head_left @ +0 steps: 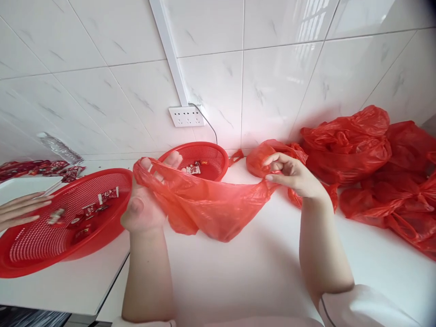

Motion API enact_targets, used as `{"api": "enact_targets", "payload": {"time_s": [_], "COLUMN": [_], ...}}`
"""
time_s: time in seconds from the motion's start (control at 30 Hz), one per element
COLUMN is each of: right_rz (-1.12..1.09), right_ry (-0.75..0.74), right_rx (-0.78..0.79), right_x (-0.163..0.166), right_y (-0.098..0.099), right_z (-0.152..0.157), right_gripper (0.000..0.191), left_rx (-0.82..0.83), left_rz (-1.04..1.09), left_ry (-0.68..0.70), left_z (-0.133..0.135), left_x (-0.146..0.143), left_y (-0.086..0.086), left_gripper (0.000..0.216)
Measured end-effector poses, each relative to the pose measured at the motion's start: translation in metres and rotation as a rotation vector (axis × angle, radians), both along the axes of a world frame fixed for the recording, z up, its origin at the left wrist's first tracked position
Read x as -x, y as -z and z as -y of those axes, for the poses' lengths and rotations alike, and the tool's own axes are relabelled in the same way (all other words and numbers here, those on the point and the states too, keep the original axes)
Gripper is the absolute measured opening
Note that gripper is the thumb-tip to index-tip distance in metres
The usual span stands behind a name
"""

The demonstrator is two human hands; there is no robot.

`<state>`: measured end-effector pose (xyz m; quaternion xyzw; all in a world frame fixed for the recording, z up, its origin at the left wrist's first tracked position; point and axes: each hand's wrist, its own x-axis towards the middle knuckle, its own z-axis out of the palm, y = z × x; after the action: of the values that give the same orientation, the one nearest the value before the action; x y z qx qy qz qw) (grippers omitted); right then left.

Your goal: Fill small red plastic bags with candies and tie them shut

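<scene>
A thin red plastic bag (pixel 204 204) is stretched between both hands above the white counter. My left hand (pixel 146 200) grips its left edge, fingers curled through the opening. My right hand (pixel 293 175) pinches the bag's right handle, close to a knotted red bag (pixel 262 159). Behind the stretched bag stands a small red basket (pixel 211 156) with a few wrapped sweets. A larger red basket (pixel 68 218) to the left holds several red-and-white sweet packets.
Another person's hand (pixel 18 209) reaches in at the left edge by the large basket. Several filled red bags (pixel 374 168) are piled at the right. A wall socket (pixel 186 116) with a cable and a clear bottle (pixel 59 147) sit by the tiled wall.
</scene>
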<state>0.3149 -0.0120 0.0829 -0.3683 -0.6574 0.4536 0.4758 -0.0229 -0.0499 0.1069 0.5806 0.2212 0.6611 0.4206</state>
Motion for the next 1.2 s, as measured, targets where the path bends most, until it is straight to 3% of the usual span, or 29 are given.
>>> {"api": "enact_targets", "payload": {"time_s": [0.17, 0.27, 0.33, 0.43, 0.5, 0.6, 0.67, 0.77, 0.8, 0.9, 0.93, 1.07, 1.2], "right_rz": [0.369, 0.267, 0.034, -0.254, -0.275, -0.160, -0.083, -0.024, -0.012, -0.017, -0.025, 0.048, 0.052], "right_ry": [0.287, 0.304, 0.222, -0.037, -0.164, -0.217, -0.249, -0.317, -0.319, -0.255, -0.216, -0.108, -0.178], "right_rx": [-0.116, -0.191, -0.193, -0.164, -0.206, -0.337, -0.405, -0.485, -0.511, -0.572, -0.571, -0.496, -0.365], "right_x": [0.011, 0.021, 0.035, 0.065, 0.082, 0.092, 0.090, 0.086, 0.085, 0.084, 0.083, 0.076, 0.077], "right_y": [-0.004, -0.007, -0.010, -0.014, -0.015, -0.014, -0.015, -0.017, -0.018, -0.020, -0.020, -0.018, -0.010], "right_z": [0.004, 0.009, 0.017, 0.035, 0.045, 0.053, 0.054, 0.055, 0.056, 0.057, 0.057, 0.046, 0.033], "right_gripper": [0.012, 0.008, 0.010, 0.015, 0.013, 0.007, 0.008, 0.008, 0.008, 0.013, 0.016, 0.033, 0.026], "left_rx": [-0.070, 0.007, 0.166, 0.355, 0.358, 0.273, 0.234, 0.244, 0.246, 0.246, 0.252, 0.459, 0.660], "left_rz": [-0.092, -0.080, -0.183, -0.509, -0.688, -0.790, -0.790, -0.756, -0.753, -0.727, -0.681, -0.467, -0.378], "left_ry": [0.058, 0.180, 0.203, 0.194, 0.190, 0.083, 0.003, -0.001, 0.023, 0.101, 0.114, 0.153, 0.383], "left_z": [-0.002, -0.001, 0.004, 0.017, 0.025, 0.031, 0.031, 0.032, 0.033, 0.033, 0.032, 0.026, 0.023], "left_x": [0.007, 0.003, -0.010, -0.039, -0.057, -0.070, -0.071, -0.073, -0.074, -0.079, -0.079, -0.074, -0.071], "left_y": [-0.003, -0.003, -0.002, 0.000, 0.001, 0.002, 0.003, 0.006, 0.006, 0.008, 0.008, 0.008, 0.007], "left_gripper": [0.056, 0.055, 0.057, 0.067, 0.058, 0.028, 0.032, 0.061, 0.055, 0.011, 0.011, 0.032, 0.044]}}
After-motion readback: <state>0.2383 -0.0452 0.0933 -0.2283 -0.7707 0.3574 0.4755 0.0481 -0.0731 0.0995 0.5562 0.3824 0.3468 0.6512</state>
